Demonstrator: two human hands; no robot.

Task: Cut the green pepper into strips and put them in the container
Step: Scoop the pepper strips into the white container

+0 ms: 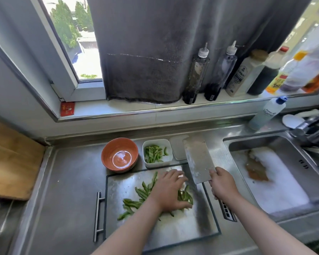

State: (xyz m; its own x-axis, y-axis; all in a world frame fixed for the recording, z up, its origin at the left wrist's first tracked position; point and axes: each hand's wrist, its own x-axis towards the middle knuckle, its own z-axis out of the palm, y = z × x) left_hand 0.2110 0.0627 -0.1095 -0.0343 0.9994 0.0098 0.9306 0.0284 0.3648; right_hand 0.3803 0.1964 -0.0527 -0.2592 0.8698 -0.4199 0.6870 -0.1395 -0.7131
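Green pepper strips lie scattered over the steel cutting board. My left hand lies flat on them with fingers spread, covering part of the pile. My right hand grips the handle of a cleaver, whose blade is lifted above the board's far right corner and points away from me. Behind the board stands a white square container with several pepper strips in it.
An orange bowl stands left of the container, and a white lid lies to its right. The sink at right holds foam and something brown. Bottles line the windowsill. A wooden board leans at far left.
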